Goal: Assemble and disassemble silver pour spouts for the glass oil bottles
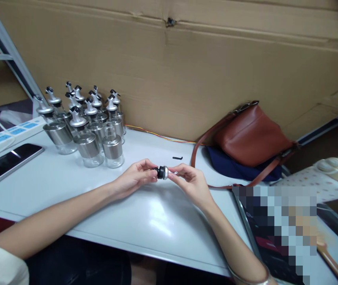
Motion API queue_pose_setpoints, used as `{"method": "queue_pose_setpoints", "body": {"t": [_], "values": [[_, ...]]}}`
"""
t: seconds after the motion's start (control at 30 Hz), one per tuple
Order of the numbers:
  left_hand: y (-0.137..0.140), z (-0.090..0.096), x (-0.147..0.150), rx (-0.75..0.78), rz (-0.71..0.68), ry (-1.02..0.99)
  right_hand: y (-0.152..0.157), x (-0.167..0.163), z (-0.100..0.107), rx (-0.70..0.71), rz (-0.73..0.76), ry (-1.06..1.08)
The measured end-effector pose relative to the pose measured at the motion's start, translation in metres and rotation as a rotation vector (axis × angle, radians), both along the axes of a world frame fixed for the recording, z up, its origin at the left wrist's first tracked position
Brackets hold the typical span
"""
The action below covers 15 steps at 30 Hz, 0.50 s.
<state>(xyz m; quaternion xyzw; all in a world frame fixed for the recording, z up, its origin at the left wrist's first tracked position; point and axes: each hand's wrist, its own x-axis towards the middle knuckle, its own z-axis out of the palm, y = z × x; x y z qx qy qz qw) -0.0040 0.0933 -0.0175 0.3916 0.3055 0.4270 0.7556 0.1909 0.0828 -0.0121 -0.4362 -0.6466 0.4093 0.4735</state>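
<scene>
Between my two hands, above the table, is a pourer stopper (162, 172) with a black plug and a silver collar, lying on its side. My left hand (137, 177) pinches the black plug end. The fingers of my right hand (191, 181) close on the silver spout end, which they partly hide. A glass bottle (114, 150) with a steel band and no stopper stands to the left of my left hand. Behind it are several similar bottles (88, 148) topped with silver pourers. A small black bent piece (177, 158) lies on the table beyond my right hand.
A phone (11, 164) and a white power strip (11, 134) lie at the left. At the right, a brown leather bag (248, 132) rests on dark blue cloth (225, 162). A thin coloured wire (157, 135) runs along the cardboard (157, 71) at the back.
</scene>
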Motion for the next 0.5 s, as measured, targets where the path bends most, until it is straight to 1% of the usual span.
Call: {"method": "queue_pose_setpoints", "body": {"t": [0.1, 0.27, 0.37, 0.43, 0.5], "values": [[-0.0003, 0.0016, -0.0008, 0.018, -0.048, 0.001, 0.0008, 0.0024, 0.0017, -0.027, 0.047, -0.027], [-0.0006, 0.0026, -0.0043, 0.026, -0.172, -0.005, -0.0003, 0.0023, 0.0037, -0.039, 0.083, -0.036], [-0.0032, 0.0034, -0.0037, 0.011, -0.15, -0.066, -0.0032, -0.0007, 0.0058, -0.041, 0.066, 0.009], [-0.0054, 0.0042, -0.0026, 0.005, -0.108, -0.087, -0.0055, -0.0022, 0.0074, -0.026, 0.044, 0.004], [-0.007, 0.0049, -0.0018, 0.014, -0.1, -0.083, -0.0077, -0.0029, 0.009, -0.017, 0.044, -0.013]]}}
